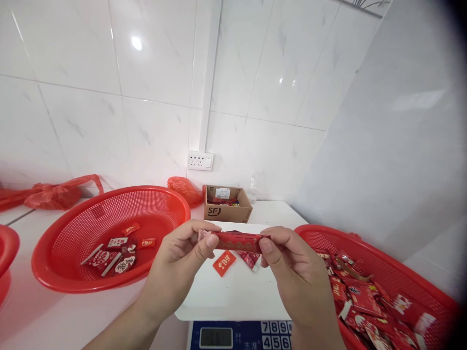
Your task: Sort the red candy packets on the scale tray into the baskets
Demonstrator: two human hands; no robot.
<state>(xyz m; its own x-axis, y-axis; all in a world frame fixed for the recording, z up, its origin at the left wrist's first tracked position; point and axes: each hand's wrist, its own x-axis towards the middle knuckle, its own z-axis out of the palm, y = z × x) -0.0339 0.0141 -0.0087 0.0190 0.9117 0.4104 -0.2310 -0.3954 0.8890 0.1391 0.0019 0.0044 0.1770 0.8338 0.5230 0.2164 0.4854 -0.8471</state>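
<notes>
A long, narrow red wrapped snack packet is stretched level between my hands above a white scale platform. My left hand pinches its left end between thumb and fingers, where a small pinkish-white wrapper end also shows. The right end is pinched by my right hand. Beneath the packet, an orange-red square packet and a red and white packet lie on the platform, the second partly hidden.
A red basket with several packets stands left; a fuller red basket stands right. Behind are a cardboard box and a red plastic bag. The scale's display and keypad face me.
</notes>
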